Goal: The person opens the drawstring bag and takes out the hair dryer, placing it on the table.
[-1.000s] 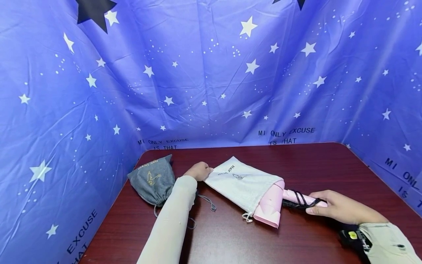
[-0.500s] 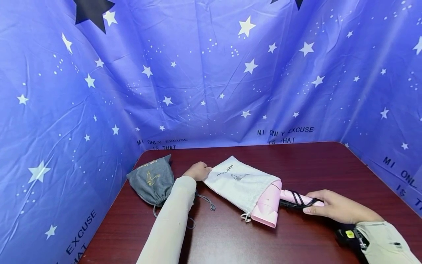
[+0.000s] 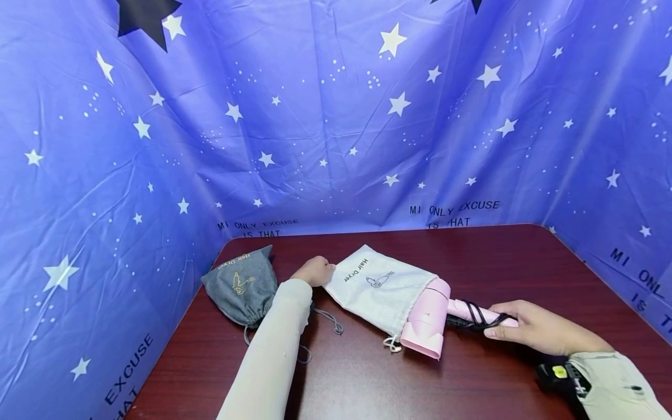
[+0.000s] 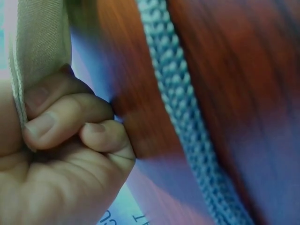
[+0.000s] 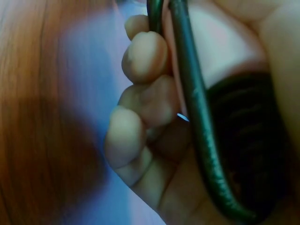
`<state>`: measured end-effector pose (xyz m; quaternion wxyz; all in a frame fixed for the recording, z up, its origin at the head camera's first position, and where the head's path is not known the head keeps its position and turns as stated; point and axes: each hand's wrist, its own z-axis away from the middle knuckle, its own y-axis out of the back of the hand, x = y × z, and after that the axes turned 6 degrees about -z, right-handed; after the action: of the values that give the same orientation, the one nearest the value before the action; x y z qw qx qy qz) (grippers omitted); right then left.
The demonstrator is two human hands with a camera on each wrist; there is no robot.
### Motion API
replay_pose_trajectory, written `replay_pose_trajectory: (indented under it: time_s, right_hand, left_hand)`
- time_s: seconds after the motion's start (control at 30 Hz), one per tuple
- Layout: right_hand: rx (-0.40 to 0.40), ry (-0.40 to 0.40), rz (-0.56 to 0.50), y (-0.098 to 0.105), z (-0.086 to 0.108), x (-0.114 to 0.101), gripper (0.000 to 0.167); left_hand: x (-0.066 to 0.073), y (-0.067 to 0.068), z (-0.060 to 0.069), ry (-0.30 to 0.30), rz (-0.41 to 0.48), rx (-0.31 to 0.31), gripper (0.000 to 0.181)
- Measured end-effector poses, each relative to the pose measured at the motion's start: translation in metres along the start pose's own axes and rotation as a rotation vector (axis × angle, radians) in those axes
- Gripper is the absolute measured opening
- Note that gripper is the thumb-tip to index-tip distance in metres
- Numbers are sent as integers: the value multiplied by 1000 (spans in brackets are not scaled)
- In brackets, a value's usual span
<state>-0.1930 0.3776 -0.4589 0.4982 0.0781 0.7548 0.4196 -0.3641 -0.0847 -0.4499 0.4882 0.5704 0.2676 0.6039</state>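
A white cloth bag (image 3: 370,289) printed "Hair Dryer" lies on the table, its bottom corner gripped by the left hand (image 3: 314,272). In the left wrist view the curled fingers of the left hand (image 4: 75,136) pinch the pale cloth (image 4: 44,42). Part of the pink hair dryer (image 3: 427,318) sticks out of the bag's mouth, and the rest of its head is hidden inside. The right hand (image 3: 535,328) holds the handle, which has a black cord (image 3: 475,318) wound round it. In the right wrist view, fingers (image 5: 124,136) curl round the handle beside the cord (image 5: 201,122).
A grey drawstring bag (image 3: 244,289) lies at the table's left, partly behind the left sleeve (image 3: 273,350), with its grey cord (image 3: 328,318) trailing to the right. Blue star-printed cloth (image 3: 325,116) hangs round the dark red table (image 3: 367,385).
The white bag's mouth has drawn back to the left, so more of the pink dryer's head shows. The right hand and handle have shifted slightly left; the left hand stays nearly in place.
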Motion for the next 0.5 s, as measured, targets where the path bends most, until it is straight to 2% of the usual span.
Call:
replay_pose_trajectory:
  time_s: [0.23,0.5]
  right_hand:
    - [29,-20,25,2,3,2,11]
    - [55,-52,35,5,8,5,12]
  left_hand:
    - [0,-2,-4,0,-1,12,43]
    - [1,1,1,-14,-18,22,45]
